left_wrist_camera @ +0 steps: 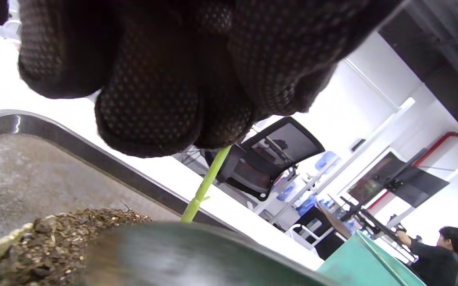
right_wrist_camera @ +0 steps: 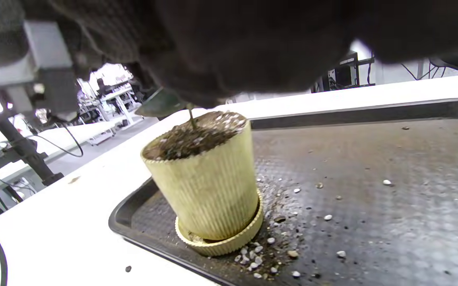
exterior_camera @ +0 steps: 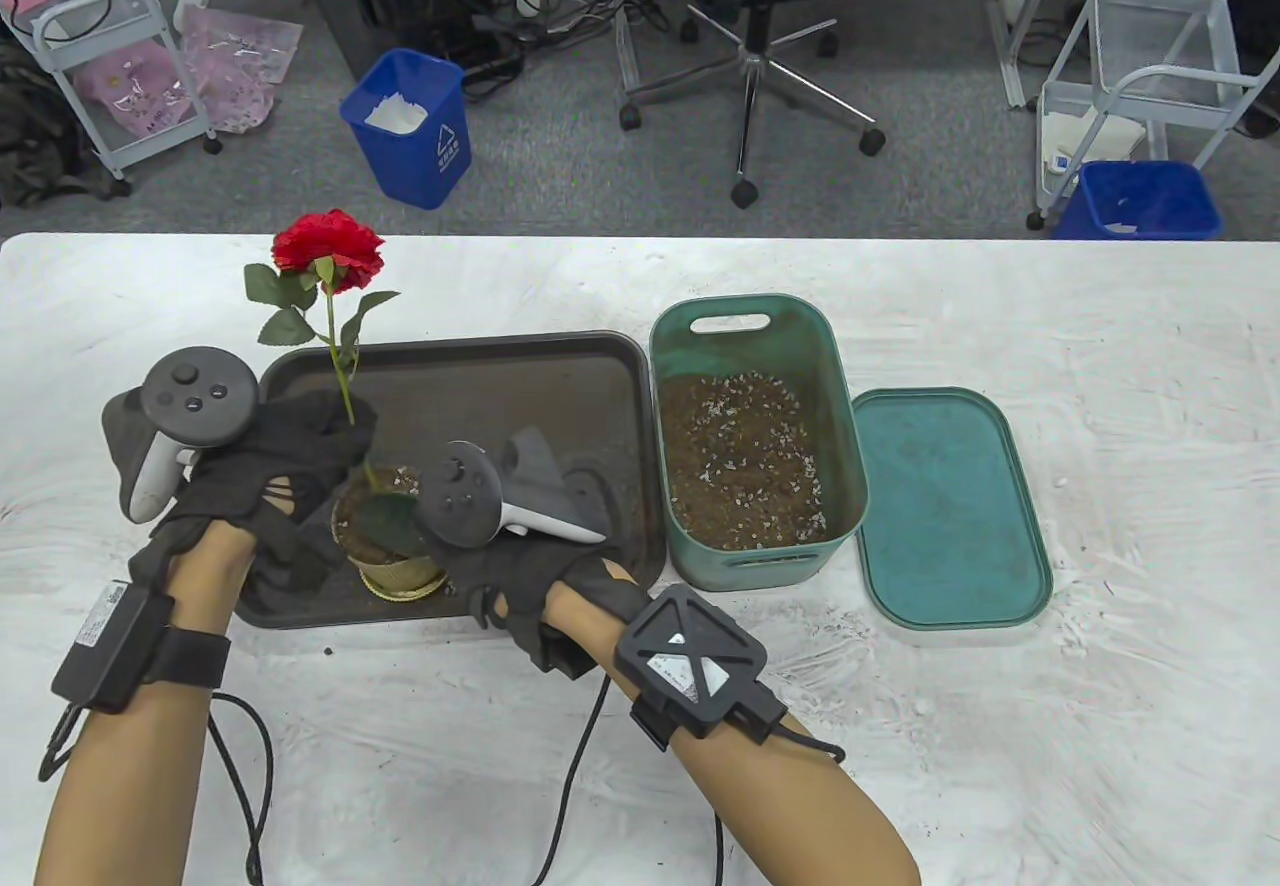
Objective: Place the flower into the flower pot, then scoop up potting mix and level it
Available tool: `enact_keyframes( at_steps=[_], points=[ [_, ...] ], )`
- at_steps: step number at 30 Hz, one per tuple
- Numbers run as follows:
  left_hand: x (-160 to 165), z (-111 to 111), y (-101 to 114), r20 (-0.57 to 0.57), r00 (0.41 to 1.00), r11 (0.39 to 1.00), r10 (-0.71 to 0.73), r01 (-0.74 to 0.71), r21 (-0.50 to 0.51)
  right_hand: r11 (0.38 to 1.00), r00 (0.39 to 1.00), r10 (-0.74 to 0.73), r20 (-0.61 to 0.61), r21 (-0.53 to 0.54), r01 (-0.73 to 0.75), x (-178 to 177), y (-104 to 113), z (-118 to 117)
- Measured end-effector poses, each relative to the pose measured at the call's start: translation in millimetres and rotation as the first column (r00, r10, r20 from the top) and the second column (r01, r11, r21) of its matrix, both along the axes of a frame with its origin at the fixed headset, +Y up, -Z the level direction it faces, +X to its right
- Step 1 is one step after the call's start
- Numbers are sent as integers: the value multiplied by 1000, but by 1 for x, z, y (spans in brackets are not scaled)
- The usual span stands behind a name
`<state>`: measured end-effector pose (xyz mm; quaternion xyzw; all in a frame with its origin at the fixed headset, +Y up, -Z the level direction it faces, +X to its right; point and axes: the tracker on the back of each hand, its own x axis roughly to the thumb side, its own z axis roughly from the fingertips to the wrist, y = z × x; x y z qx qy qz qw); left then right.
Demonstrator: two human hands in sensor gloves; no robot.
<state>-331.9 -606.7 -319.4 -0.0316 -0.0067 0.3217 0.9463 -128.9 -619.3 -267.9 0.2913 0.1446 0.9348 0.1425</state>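
Left hand [exterior_camera: 300, 456] pinches the rose [exterior_camera: 330, 246] stem in the soil-filled pot [right_wrist_camera: 205, 186]; right hand's [exterior_camera: 560, 566] grip unclear.

Black dotted gloves cover both hands [exterior_camera: 300, 466], grey trackers [exterior_camera: 195, 391] strapped on.

light: bright, even, overhead | shadows: soft | glare: white tabletop [exterior_camera: 1100, 326] washed out | blur: dark gloved fingers [left_wrist_camera: 153, 99] near wrist lenses
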Motion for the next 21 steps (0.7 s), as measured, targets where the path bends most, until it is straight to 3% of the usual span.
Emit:
enact_keyframes(
  at_steps=[6,10,12,18,21],
  points=[
    [-2,-4,-1,-20,1000,1000,-4,4,-21,982,981,179,67,45,-182,-33,-15,6],
    [-3,-3,-1,-19,1000,1000,-1,1,-15,971,972,212,105,-132,-198,-42,-18,0],
    [-3,-2,-3,-24,1000,1000,11,-11,-8,960,963,256,89,-142,-242,-45,-20,-4],
    [-5,0,-4,-53,998,1000,21,-21,-1,953,955,289,74,-120,-279,-48,-19,-2],
    [-4,1,-5,-55,998,999,33,-33,-3,978,975,207,76,-1,-208,-37,-13,4]
  ],
)
